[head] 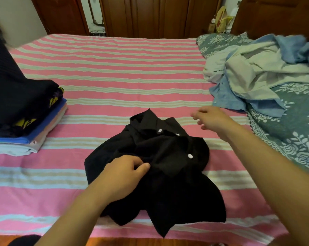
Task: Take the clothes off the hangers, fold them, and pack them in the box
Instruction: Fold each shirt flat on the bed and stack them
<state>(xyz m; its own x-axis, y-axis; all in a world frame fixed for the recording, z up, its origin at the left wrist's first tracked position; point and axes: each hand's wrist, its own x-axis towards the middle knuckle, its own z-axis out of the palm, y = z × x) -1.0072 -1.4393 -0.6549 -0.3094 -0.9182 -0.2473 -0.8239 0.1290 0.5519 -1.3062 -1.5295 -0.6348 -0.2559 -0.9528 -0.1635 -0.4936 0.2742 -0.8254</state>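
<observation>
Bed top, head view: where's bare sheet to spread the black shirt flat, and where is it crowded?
Free: the striped sheet beyond the black shirt, between the folded stack and the loose clothes pile, back to the far edge. A narrower strip lies between stack and shirt. Crowded: right side, with the pile and floral quilt; left edge, with the stack.

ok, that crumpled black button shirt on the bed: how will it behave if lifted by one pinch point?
The crumpled black shirt with white buttons is probably floppy: it lies in loose folds, so it would likely drape and unfold. It looks light and thin. Pushed across the pink striped bedsheet, it would likely bunch rather than slide.
</observation>
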